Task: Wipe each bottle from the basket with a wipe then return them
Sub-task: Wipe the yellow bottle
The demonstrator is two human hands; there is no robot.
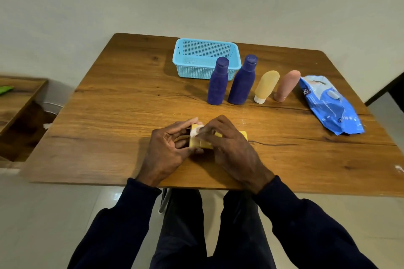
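- Head view: my left hand (168, 148) grasps the left end of the yellow bottle (197, 143). Its fingers are curled round that end to keep the bottle lying steady, low over the desk (120, 105).
- My right hand (231, 148) lies over the bottle's top, fingers bent and clamping the wipe (194, 132) against it. With the other hand bracing, I judge I can rub without the bottle sliding.
- The basket (181, 65) sits at the far side, with nothing in it that I can see.
- Just in front of it stand two blue bottles (218, 82) side by side. To their right a tan tube (265, 86) and a pink tube (287, 85) stand cap-down. They are lined up near the basket, likely so each goes back with a short reach.
- I cannot tell which of them are already wiped.
- The pack (330, 105) of wipes lies at the right edge, near my wiping hand for a fresh sheet.
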